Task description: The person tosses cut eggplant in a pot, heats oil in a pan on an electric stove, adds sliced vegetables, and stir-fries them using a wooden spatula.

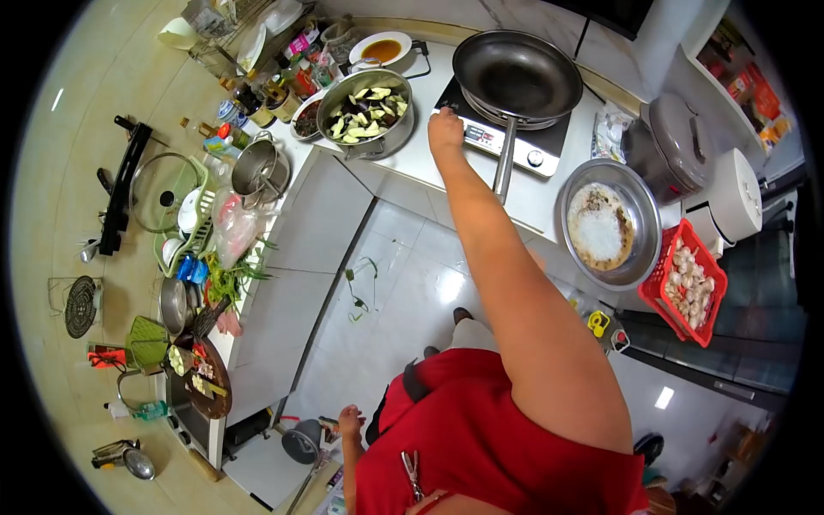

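Observation:
My right hand reaches across the counter to the front left corner of an induction cooker. Its fingers are curled together, and the fingertips touch the cooker beside the control panel. On the cooker sits a dark frying pan, with nothing visible inside and its long handle pointing toward me. Left of that hand stands a steel pot filled with cut eggplant pieces. My left hand hangs low at my side, holding nothing, its fingers loosely bent and a little apart.
A metal basin with whitish contents and a red basket of garlic bulbs stand at right. Sauce on a plate, bottles and a small pot line the left. A round cutting board holds chopped food. Greens lie on the floor.

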A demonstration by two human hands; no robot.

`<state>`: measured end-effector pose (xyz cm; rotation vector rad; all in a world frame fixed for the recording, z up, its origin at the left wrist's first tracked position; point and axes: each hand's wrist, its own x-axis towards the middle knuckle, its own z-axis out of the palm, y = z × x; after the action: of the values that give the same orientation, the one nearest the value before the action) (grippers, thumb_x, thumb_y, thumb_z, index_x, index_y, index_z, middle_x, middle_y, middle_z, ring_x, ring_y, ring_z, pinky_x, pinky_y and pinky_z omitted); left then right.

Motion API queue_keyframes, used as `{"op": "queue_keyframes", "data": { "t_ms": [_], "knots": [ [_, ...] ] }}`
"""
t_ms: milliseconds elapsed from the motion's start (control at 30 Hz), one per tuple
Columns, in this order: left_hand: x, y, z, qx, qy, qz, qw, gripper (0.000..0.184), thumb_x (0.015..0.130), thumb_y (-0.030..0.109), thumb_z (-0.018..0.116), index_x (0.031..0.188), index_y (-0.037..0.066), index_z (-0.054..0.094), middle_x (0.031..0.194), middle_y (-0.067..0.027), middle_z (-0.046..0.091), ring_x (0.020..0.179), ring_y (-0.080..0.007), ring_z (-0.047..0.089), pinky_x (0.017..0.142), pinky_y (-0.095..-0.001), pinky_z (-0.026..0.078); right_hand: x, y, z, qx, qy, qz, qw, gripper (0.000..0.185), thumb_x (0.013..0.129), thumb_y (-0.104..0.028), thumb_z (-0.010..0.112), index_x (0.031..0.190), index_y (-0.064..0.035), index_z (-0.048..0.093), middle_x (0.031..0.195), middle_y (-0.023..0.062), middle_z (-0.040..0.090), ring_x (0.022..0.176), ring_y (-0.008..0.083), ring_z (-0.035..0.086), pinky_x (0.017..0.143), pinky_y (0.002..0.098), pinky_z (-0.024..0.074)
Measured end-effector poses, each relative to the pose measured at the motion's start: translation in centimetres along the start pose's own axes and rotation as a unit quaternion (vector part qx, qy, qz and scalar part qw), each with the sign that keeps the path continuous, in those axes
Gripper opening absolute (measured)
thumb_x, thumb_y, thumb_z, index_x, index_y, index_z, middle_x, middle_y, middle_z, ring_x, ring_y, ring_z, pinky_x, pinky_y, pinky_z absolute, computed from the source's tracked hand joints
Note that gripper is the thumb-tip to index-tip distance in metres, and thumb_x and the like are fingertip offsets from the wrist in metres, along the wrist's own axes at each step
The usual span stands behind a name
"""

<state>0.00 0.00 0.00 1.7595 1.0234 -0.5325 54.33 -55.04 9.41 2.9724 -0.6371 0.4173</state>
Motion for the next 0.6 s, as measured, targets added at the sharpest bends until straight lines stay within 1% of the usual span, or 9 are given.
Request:
{"op": "queue_keyframes", "data": {
  "t_ms": [67, 100, 133, 167, 233, 367, 467, 567, 600],
  "knots": [
    [-2.3, -1.9, -0.8, 0.035, 0.004, -0.023, 0.999, 0.028, 0.086, 0.025, 0.059, 0.104, 0.004, 0.056, 0.079, -0.0098, 0.062, 0.052, -0.0185, 0.058, 0.045, -0.0278, 0.046, -1.1, 1.3, 0.4, 0.006, -0.004, -0.004, 1.000, 0.022, 0.082, -0.016, 0.053, 0.096, -0.0075, 0.067, 0.106, 0.0160, 0.058, 0.085, 0.0272, 0.064, 0.075, 0.0389, 0.0497],
    [1.4, 0.2, -0.2, 0.020, 0.008, 0.019, 1.000, 0.028, 0.086, 0.025, 0.059, 0.104, 0.004, 0.056, 0.079, -0.0097, 0.061, 0.052, -0.0184, 0.058, 0.044, -0.0279, 0.046, 2.7, -0.7, -0.5, 0.019, 0.027, -0.009, 0.999, 0.021, 0.082, -0.016, 0.052, 0.095, -0.0071, 0.067, 0.105, 0.0159, 0.058, 0.084, 0.0270, 0.064, 0.074, 0.0386, 0.0495],
    [-0.4, -1.0, -1.9, 0.029, 0.006, 0.020, 0.999, 0.027, 0.086, 0.025, 0.059, 0.104, 0.004, 0.056, 0.078, -0.0097, 0.061, 0.051, -0.0182, 0.058, 0.044, -0.0279, 0.046, 1.1, -0.5, -0.3, 0.018, 0.012, -0.015, 1.000, 0.021, 0.083, -0.016, 0.052, 0.095, -0.0068, 0.066, 0.105, 0.0159, 0.058, 0.084, 0.0268, 0.063, 0.073, 0.0383, 0.0493],
    [-0.3, -1.6, -1.4, 0.029, -0.004, 0.032, 0.999, 0.027, 0.086, 0.025, 0.058, 0.104, 0.004, 0.056, 0.078, -0.0096, 0.061, 0.051, -0.0181, 0.058, 0.044, -0.0279, 0.045, 1.0, 0.0, -0.4, 0.011, 0.013, -0.022, 1.000, 0.021, 0.083, -0.015, 0.051, 0.094, -0.0064, 0.066, 0.104, 0.0158, 0.058, 0.083, 0.0266, 0.063, 0.072, 0.0380, 0.0491],
    [-0.7, -1.9, -1.1, 0.007, 0.011, 0.025, 1.000, 0.027, 0.087, 0.025, 0.058, 0.104, 0.005, 0.056, 0.078, -0.0092, 0.061, 0.052, -0.0177, 0.058, 0.045, -0.0275, 0.046, 0.6, 0.2, 0.3, 0.005, 0.013, -0.016, 1.000, 0.021, 0.084, -0.016, 0.050, 0.095, -0.0059, 0.065, 0.104, 0.0159, 0.057, 0.082, 0.0264, 0.063, 0.071, 0.0379, 0.0487],
    [0.1, 0.1, 0.8, -0.025, 0.005, 0.041, 0.999, 0.026, 0.087, 0.026, 0.058, 0.104, 0.006, 0.057, 0.079, -0.0078, 0.061, 0.053, -0.0168, 0.058, 0.047, -0.0262, 0.046, 0.7, 0.5, -0.2, -0.004, 0.000, -0.002, 1.000, 0.022, 0.085, -0.016, 0.050, 0.098, -0.0052, 0.063, 0.105, 0.0162, 0.057, 0.083, 0.0266, 0.063, 0.070, 0.0385, 0.0485],
    [0.7, 2.1, 1.4, -0.034, -0.007, 0.023, 0.999, 0.025, 0.087, 0.026, 0.058, 0.104, 0.007, 0.057, 0.081, -0.0071, 0.062, 0.054, -0.0158, 0.058, 0.048, -0.0253, 0.046, 0.6, 0.4, -0.7, -0.014, -0.015, -0.015, 1.000, 0.022, 0.085, -0.016, 0.050, 0.100, -0.0058, 0.062, 0.106, 0.0166, 0.057, 0.084, 0.0275, 0.063, 0.069, 0.0395, 0.0490],
    [1.5, 3.4, 2.1, -0.047, -0.008, 0.028, 0.998, 0.024, 0.088, 0.025, 0.058, 0.103, 0.007, 0.058, 0.082, -0.0072, 0.062, 0.053, -0.0149, 0.058, 0.048, -0.0251, 0.046, 1.2, 0.2, -0.1, -0.018, -0.033, -0.015, 0.999, 0.025, 0.087, -0.018, 0.048, 0.105, -0.0076, 0.062, 0.109, 0.0183, 0.056, 0.085, 0.0296, 0.061, 0.066, 0.0447, 0.0466],
    [2.0, 3.3, 2.0, -0.042, -0.015, 0.039, 0.998, 0.026, 0.088, 0.028, 0.058, 0.104, 0.007, 0.057, 0.083, -0.0083, 0.063, 0.054, -0.0155, 0.059, 0.048, -0.0255, 0.047, 1.1, 0.2, -0.6, -0.017, -0.029, -0.018, 0.999, 0.025, 0.086, -0.018, 0.048, 0.103, -0.0073, 0.063, 0.108, 0.0183, 0.057, 0.085, 0.0301, 0.061, 0.064, 0.0449, 0.0469]
  ]
}}
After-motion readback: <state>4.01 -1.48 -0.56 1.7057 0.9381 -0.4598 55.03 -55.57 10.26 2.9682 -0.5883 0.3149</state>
